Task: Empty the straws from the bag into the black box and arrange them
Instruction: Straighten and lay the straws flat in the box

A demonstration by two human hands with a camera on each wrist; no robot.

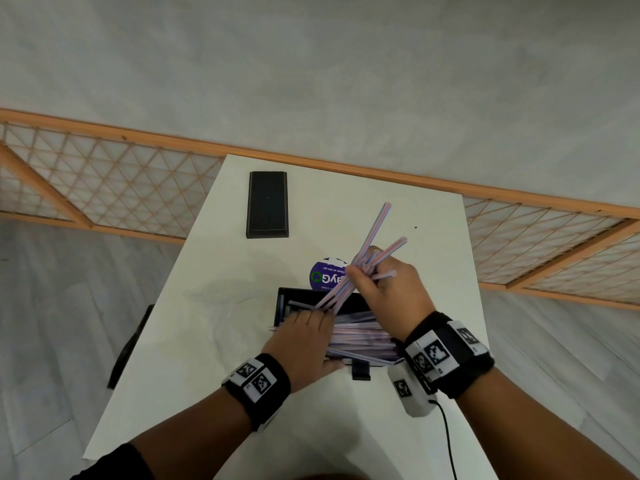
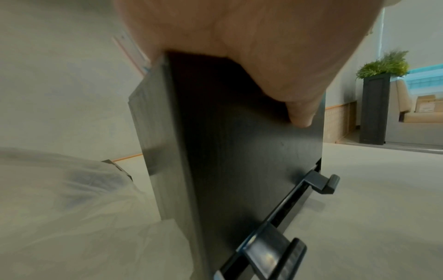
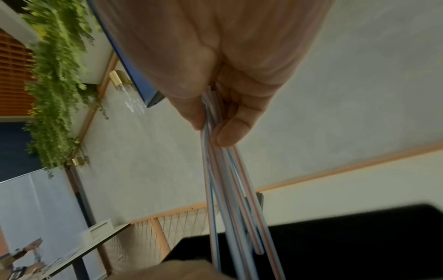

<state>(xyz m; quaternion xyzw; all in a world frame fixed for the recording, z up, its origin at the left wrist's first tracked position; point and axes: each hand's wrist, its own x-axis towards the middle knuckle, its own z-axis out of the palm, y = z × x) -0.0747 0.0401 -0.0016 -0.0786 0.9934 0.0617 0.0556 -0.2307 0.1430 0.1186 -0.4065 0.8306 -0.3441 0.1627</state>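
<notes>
The black box (image 1: 281, 295) stands open near the table's front, with several striped straws (image 1: 363, 337) lying lengthwise in it. My left hand (image 1: 304, 332) holds its left end, fingers over the straws. The thumb (image 2: 299, 113) is pressed on the front wall of the box (image 2: 239, 161). My right hand (image 1: 370, 277) is raised above the box's far side and grips a loose bundle of straws (image 1: 375, 233) that fans up and away, lower ends dipping into the box. In the right wrist view the hand (image 3: 215, 123) pinches those straws (image 3: 230, 189) above the box (image 3: 335, 236).
The box's black lid (image 1: 267, 204) lies at the far left of the white table (image 1: 207, 375). A round purple sticker (image 1: 325, 276) sits just behind the box. A crumpled clear plastic bag (image 2: 59, 189) lies left of the box. Two clasps (image 2: 321, 183) jut from its front.
</notes>
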